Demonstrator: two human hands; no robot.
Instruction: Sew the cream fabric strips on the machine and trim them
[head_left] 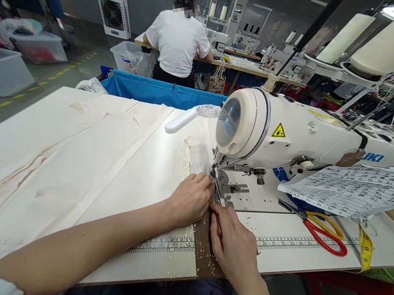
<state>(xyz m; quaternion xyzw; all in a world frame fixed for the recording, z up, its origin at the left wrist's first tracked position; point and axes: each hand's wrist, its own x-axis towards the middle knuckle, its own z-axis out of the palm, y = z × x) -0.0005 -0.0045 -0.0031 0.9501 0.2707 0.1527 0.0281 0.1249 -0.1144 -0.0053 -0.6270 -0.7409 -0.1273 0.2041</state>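
Note:
My left hand lies with its fingers curled together beside the needle area of a white sewing machine. From under those fingertips a strip of white fabric runs back along the machine bed; what they pinch is hidden. Just in front, my right hand is closed, thumb and forefinger close to the presser foot. A small brownish, handle-like piece shows between its fingers, too covered to name. Beneath both hands a brown strip with scattered thread bits crosses the white table.
Right of my hands lie red-handled scissors, a yellow tape measure and a written paper sheet. Pale fabric spreads across the table's left. Behind stand a blue fabric bin and a seated person. Thread cones rise at right.

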